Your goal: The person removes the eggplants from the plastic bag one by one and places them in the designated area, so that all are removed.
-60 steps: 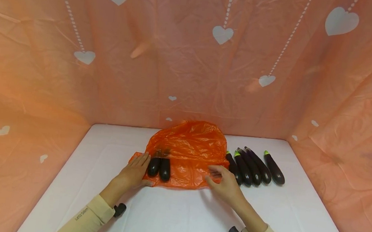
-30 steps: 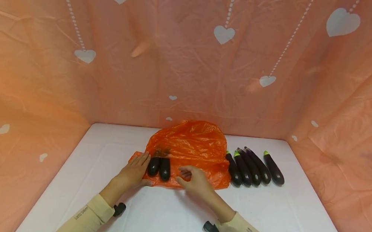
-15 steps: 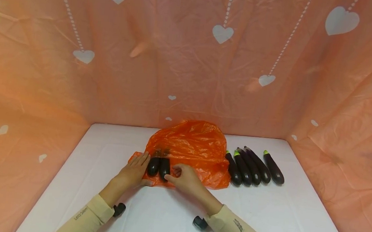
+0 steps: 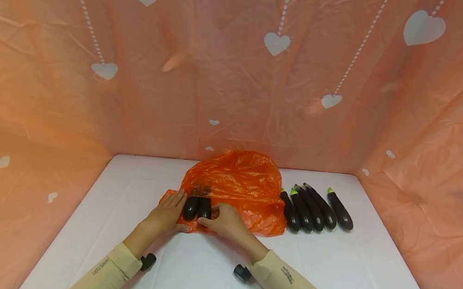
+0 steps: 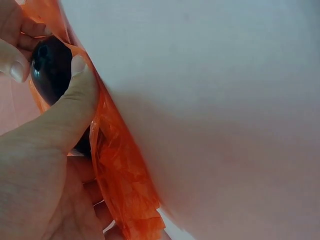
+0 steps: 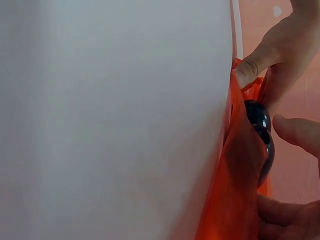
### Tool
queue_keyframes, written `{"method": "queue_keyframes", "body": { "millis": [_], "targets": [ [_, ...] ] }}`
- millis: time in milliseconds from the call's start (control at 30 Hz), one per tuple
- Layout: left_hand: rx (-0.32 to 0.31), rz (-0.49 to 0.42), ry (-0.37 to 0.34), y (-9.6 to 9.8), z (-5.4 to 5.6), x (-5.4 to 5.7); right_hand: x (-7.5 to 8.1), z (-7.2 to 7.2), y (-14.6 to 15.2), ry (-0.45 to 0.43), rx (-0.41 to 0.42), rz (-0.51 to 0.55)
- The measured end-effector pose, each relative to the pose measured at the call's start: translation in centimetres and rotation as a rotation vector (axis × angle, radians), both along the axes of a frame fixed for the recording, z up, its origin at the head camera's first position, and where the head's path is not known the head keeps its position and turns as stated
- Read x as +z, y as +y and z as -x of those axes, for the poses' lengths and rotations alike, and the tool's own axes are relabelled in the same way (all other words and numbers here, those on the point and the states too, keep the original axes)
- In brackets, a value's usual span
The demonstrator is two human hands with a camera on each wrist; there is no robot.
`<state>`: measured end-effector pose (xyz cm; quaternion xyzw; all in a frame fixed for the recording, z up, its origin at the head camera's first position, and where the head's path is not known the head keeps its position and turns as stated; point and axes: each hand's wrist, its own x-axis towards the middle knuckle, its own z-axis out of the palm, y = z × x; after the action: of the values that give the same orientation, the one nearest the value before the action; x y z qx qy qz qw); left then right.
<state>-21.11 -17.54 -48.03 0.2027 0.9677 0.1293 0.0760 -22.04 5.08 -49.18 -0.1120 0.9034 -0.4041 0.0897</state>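
Note:
Two dark glossy eggplants, a left one (image 4: 190, 209) and a right one (image 4: 205, 207), lie side by side on the orange plastic bag (image 4: 249, 179), their stem ends under its upper layer. My left hand (image 4: 165, 213) rests with straight fingers along the bag's left edge, its thumb on the front edge. In the left wrist view that thumb (image 5: 78, 92) presses the orange film beside an eggplant (image 5: 50, 67). At the right eggplant's front end is my right hand (image 4: 226, 221), thumb over the near tip and bent fingers along its right side. A gap shows between thumb and eggplants in the right wrist view.
Several more eggplants (image 4: 308, 212) lie in a close row right of the bag, and a single eggplant (image 4: 340, 210) lies farther right. A white cloth (image 4: 202, 276) covers the table. Orange sheeting (image 4: 240, 94) with white hearts hangs behind and on both sides.
My right hand has moved left across the bag from its right side to the right eggplant, its thumb now over the near end. My left hand has stayed in place.

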Motion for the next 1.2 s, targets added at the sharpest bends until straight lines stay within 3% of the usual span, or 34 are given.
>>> {"method": "queue_keyframes", "body": {
  "millis": [267,600,1200],
  "targets": [
    [0.003,-0.008,-0.002,-0.1,0.1,-0.2,-0.3,0.3,-0.3,0.042,0.02,-0.02],
    [0.014,-0.002,-0.024,-0.1,0.3,-0.3,0.0,0.3,0.2,-0.005,0.035,-0.004],
    [0.013,0.002,-0.007,-0.1,0.3,-0.5,1.6,-1.4,4.4,-0.021,0.033,-0.025]
  ]
}}
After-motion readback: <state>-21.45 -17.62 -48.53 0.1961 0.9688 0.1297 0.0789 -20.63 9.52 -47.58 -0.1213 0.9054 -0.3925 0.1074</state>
